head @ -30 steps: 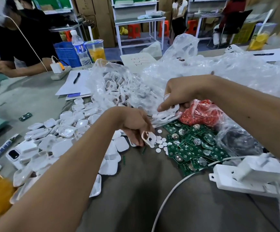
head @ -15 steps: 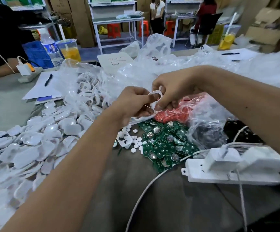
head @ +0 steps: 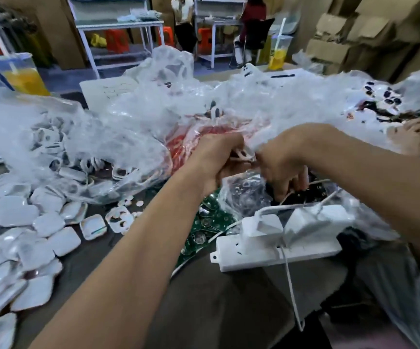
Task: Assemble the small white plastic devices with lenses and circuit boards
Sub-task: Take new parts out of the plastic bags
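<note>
Over the grey table: both my hands meet above the table [head: 203,311], in front of a heap of crumpled clear plastic bags [head: 153,117].
Left hand: my left hand [head: 214,157] is curled, its fingers closed round a small white plastic piece [head: 241,155] held between the two hands.
Right hand: my right hand [head: 281,165] faces the left one, fingers bent and closed at the same white piece; blur hides exactly how the fingertips sit on it.
White piece: it is up off the table, at the point where the two hands touch, just in front of the red parts.
Red parts: a bag of red parts [head: 183,149] lies behind my left hand, under the clear plastic.
Circuit boards: a pile of green circuit boards [head: 203,222] with round shiny parts on them lies on the table below my left wrist, partly hidden by my forearm.
White shells: many white plastic shells [head: 15,215] are spread over the left side of the table; more sit inside a clear bag behind them.
Small discs: a few small white discs [head: 138,204] lie near the boards, beside a white frame with holes [head: 118,220].
Power strip: a white power strip [head: 274,253] with two white plugs in it lies under my right forearm, a white cable [head: 291,285] hanging from it.
Dark parts: a clear bag of dark parts [head: 249,192] sits just below my right hand.
Drink: a cup of orange drink [head: 22,74] stands at the far left.
</note>
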{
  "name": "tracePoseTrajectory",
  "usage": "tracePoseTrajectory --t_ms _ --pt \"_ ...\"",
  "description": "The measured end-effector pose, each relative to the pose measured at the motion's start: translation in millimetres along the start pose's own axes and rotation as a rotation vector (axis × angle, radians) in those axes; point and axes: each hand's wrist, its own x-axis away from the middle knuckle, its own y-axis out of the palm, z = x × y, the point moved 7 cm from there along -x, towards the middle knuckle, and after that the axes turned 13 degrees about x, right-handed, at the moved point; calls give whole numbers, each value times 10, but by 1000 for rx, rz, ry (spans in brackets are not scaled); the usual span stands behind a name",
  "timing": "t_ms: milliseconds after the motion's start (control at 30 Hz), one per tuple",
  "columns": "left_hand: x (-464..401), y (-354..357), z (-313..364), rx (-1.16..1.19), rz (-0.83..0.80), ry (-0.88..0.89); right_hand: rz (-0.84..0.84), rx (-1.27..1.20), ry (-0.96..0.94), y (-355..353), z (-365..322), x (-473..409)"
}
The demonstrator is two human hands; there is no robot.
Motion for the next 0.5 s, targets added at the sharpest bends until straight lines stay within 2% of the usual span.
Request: tracePoseTrajectory --t_ms 133,267,433,500 --pt "-5 -40 -11 -16 17 60 98 75 -5 57 -91 -121" --pt "-1 -202 34 -14 120 109 195 66 -89 4 -92 -165" --pt "3 -240 199 121 80 95 122 51 -160 -120 21 -101" --pt "-18 -329 294 189 127 107 145 2 -203 -312 117 12"
